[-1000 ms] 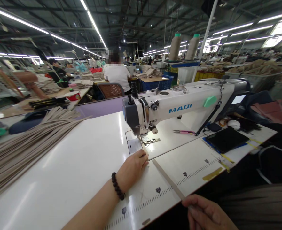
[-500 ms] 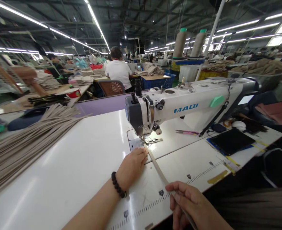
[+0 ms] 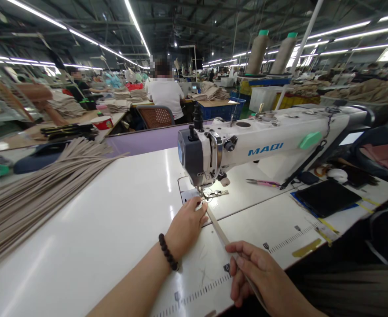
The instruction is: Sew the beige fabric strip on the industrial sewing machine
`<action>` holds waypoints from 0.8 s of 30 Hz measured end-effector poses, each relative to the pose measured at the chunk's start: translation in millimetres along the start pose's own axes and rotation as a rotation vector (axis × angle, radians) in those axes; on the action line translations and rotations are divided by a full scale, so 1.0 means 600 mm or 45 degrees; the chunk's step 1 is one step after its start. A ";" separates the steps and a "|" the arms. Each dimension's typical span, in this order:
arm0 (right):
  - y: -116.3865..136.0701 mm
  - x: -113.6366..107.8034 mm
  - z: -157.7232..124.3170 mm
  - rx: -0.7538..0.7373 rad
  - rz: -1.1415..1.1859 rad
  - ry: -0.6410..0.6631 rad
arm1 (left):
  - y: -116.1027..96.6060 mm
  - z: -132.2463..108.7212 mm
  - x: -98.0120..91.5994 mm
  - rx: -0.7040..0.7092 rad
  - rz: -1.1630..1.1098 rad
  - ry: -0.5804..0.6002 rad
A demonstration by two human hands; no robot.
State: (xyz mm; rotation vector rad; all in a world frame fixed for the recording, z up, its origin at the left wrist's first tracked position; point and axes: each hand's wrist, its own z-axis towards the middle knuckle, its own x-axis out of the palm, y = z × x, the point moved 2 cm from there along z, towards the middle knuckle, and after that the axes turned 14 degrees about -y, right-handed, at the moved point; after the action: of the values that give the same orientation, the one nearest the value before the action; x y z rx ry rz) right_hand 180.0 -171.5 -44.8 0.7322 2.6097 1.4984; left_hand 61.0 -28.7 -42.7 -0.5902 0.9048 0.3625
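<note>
A narrow beige fabric strip [image 3: 219, 230] runs from under the needle area of the white sewing machine [image 3: 266, 145] toward the table's front edge. Just in front of the presser foot [image 3: 201, 192], my left hand [image 3: 186, 224] pinches the strip with thumb and index finger, and its dark beaded bracelet rests above the table. Nearer to me, my right hand [image 3: 255, 273] is closed around the trailing part of the same strip. The strip's tail hangs below that hand, past the front edge. My left fingers partly cover the strip's far end.
A large bundle of beige strips [image 3: 49, 193] lies on the left. Pink-handled snips [image 3: 263, 182] rest under the machine arm, with a black tablet-like slab [image 3: 327, 197] farther right. Thread cones [image 3: 257, 55] stand behind. A co-worker in white [image 3: 166, 94] sits ahead, facing away.
My left fingertips have drawn into a pinch on the strip near the presser foot. My right hand has moved slightly toward the machine, still holding the strip. The view has shifted a little.
</note>
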 end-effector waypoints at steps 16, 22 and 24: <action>0.017 0.018 0.014 0.018 -0.056 -0.058 | -0.001 0.000 -0.006 0.064 0.045 -0.044; 0.024 0.023 0.022 -0.029 -0.038 -0.046 | 0.001 0.002 -0.003 0.054 0.106 0.005; 0.025 0.023 0.031 -0.040 -0.050 -0.051 | 0.002 0.002 -0.001 0.042 0.116 0.022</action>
State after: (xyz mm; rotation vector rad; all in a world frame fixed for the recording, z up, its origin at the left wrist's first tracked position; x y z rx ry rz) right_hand 178.5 -144.5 -39.5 0.6961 2.5504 1.4950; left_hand 60.6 -26.9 -42.0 -0.5236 0.9549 0.4244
